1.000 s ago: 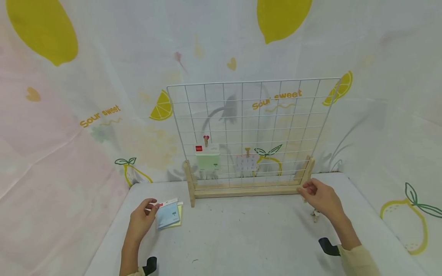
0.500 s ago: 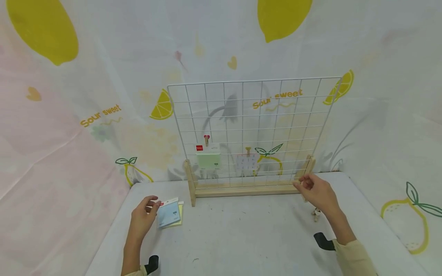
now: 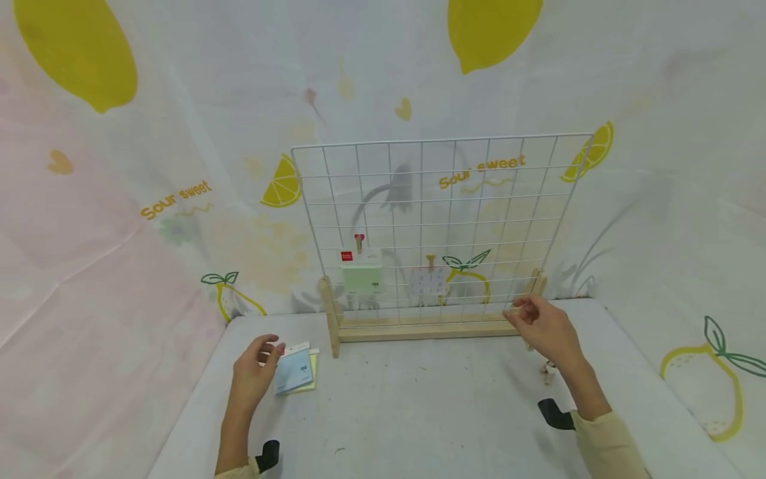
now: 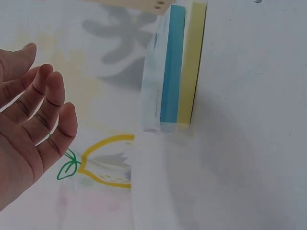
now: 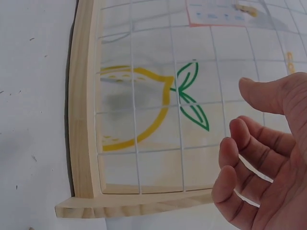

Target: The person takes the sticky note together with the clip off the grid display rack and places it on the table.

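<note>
My left hand (image 3: pixel 254 369) hovers above the left side of the table, fingers loosely bent and holding nothing. Close by its fingertips lies a blue sticky note pack (image 3: pixel 293 371), partly over a yellow sticky note pack (image 3: pixel 314 372); the left wrist view shows the hand apart from both. At the right end of the wire grid rack (image 3: pixel 421 199), my right hand (image 3: pixel 547 329) hangs in front of the wooden base (image 3: pixel 425 332). Its thumb and fingers are apart with nothing between them in the right wrist view.
On the grid, a red-topped clip (image 3: pixel 359 242) holds a green sticky note pack (image 3: pixel 362 278), and a yellowish clip (image 3: pixel 431 261) holds a small printed card (image 3: pixel 427 282). Small clips (image 3: pixel 548 372) lie on the white table (image 3: pixel 419 412) below the right hand.
My right hand has moved slightly left and up along the rack's base. The left hand has shifted a little right and up. The packs and hung items stay in place.
</note>
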Tool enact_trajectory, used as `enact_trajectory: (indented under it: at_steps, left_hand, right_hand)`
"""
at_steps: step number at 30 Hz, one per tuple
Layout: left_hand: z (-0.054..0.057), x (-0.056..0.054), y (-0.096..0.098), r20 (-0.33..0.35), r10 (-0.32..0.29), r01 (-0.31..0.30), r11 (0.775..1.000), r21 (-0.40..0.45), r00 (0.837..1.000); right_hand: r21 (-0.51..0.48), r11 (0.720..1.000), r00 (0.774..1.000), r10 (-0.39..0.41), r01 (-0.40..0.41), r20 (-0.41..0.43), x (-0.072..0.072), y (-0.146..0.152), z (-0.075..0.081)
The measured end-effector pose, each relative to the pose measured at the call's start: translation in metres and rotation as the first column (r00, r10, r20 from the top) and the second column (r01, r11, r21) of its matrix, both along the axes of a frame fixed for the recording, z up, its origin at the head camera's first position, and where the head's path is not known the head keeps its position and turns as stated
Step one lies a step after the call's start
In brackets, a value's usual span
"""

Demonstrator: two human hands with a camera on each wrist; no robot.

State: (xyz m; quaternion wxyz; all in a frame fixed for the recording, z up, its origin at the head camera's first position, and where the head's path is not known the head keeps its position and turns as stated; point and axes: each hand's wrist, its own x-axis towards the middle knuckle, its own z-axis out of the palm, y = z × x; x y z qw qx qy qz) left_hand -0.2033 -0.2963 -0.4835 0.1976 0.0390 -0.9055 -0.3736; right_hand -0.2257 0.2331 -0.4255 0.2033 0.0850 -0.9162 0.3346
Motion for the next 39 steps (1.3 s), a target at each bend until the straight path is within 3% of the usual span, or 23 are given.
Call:
enact_trajectory:
  at_steps: [10, 22, 39]
  left_hand:
    - [0.004, -0.009, 0.007, -0.009, -0.037, 0.037, 0.999, -0.004, 0.999]
    - [0.005, -0.008, 0.010, -0.006, -0.036, 0.036, 0.999, 0.008, 0.999]
    - [0.009, -0.013, 0.021, -0.108, -0.074, 0.076, 0.997, 0.015, 0.991]
  right_hand:
    - [-0.008, 1.000, 1.000, 0.030, -0.030, -0.004, -0.006, -0.009, 0.009]
    - [-0.022, 0.999, 0.999, 0.049, -0.049, -0.005, -0.008, -0.019, 0.018]
    - [-0.051, 0.995, 0.993, 0.077, -0.082, -0.095, -0.017, -0.033, 0.031]
